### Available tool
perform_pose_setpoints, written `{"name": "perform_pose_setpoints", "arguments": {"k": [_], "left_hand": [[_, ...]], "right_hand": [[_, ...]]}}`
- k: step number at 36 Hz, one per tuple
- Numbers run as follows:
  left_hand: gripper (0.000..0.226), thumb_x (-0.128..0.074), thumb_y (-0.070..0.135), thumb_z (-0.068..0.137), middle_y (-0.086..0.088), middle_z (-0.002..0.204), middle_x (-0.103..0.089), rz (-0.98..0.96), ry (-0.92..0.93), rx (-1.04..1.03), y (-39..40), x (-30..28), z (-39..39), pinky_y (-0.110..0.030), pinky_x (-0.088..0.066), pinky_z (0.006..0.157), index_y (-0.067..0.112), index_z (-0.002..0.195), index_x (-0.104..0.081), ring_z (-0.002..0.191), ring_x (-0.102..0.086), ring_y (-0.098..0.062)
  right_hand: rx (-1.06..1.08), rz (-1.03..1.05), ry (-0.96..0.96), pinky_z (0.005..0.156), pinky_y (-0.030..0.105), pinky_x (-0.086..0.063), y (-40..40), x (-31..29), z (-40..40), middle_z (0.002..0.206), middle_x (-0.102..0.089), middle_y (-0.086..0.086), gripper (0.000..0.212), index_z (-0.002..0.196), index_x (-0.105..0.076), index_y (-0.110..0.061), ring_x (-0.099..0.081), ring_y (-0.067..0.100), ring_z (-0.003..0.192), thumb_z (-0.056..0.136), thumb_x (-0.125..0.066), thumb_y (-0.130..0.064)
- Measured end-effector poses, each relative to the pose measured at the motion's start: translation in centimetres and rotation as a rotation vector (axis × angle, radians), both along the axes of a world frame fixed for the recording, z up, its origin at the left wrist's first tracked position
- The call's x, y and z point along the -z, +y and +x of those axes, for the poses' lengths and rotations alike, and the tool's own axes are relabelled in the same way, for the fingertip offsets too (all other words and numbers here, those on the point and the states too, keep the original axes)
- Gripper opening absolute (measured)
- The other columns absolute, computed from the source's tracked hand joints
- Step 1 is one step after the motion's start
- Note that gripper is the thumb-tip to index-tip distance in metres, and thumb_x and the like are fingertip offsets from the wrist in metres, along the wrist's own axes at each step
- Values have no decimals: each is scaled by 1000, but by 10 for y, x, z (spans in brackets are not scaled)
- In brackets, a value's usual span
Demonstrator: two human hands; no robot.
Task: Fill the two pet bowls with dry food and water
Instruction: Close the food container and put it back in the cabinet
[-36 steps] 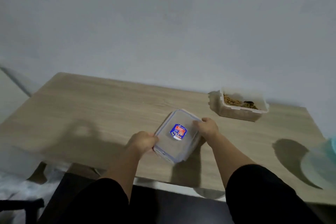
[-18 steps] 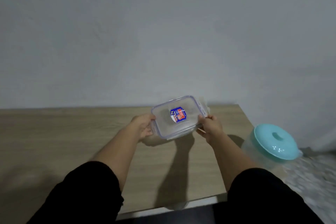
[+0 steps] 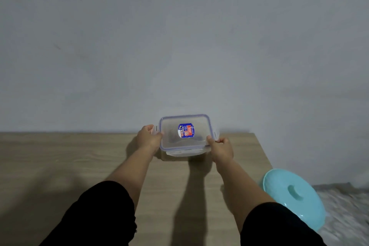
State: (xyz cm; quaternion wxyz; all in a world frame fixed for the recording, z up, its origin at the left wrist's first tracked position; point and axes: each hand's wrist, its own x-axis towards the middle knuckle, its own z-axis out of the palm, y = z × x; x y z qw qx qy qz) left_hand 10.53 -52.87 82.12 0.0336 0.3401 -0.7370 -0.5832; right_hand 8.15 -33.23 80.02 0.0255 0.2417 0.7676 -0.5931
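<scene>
Both hands hold a clear plastic lid (image 3: 184, 133) with a bluish rim and a blue-and-red sticker at its middle, up over the far edge of the wooden table (image 3: 60, 166), toward its far right corner; the left hand (image 3: 148, 139) grips the lid's left side, fingers curled round the edge by the side flap; the right hand (image 3: 220, 149) pinches the near right corner, thumb on top and fingers tucked beneath. Just under the lid stands a clear food container (image 3: 179, 155), of which only the near wall shows below the lid's front edge; whether the lid touches the container's rim cannot be told, and its contents are hidden. Both forearms are bare, with black sleeves (image 3: 99, 215) pushed up above the elbows; the arms cast long shadows across the tabletop toward the near edge. Beyond the right edge of the table, lower down, sits a round turquoise lid (image 3: 293, 195) with a small knob, resting on a pale vessel that is mostly hidden; a mottled grey floor (image 3: 347, 215), blurred, lies to its right. A plain grey wall (image 3: 179, 46) rises behind the table.
</scene>
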Motion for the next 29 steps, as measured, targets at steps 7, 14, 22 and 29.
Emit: {"name": "perform_pose_setpoints", "arguments": {"k": [7,14,22,29], "left_hand": [[55,-63,42,74,5,130,-63,-137,-111,-27,-6,25,-13,-37,-46,103,27,127,-60,115,-62,-23],[37,-60,29,89,-4,127,-65,-160,-87,-67,13,12,-10,-30,-42,99,18,124,-66,119,-59,-26],[36,-59,25,92,-6,126,-66,-198,-108,-62,14,17,-16,-25,-41,97,14,126,-64,120,-58,-23],[35,-62,27,90,-7,126,-66,-199,-181,-14,5,14,-21,-24,-40,98,15,123,-66,120,-58,-23]], "right_hand": [[-52,76,-87,83,35,-47,1,14,-12,91,-57,8,31,89,-48,-11,-53,24,85,85,-65,-37],[-210,229,-28,104,40,-43,-3,13,-14,137,-49,16,54,138,-45,-4,-53,32,121,93,-56,-32],[-260,229,-52,88,33,-48,-4,15,-16,128,-57,15,43,133,-51,-3,-58,28,112,99,-45,-29],[-279,134,-113,88,35,-47,-4,12,-21,119,-62,19,38,126,-55,2,-59,30,106,101,-43,-24]]}}
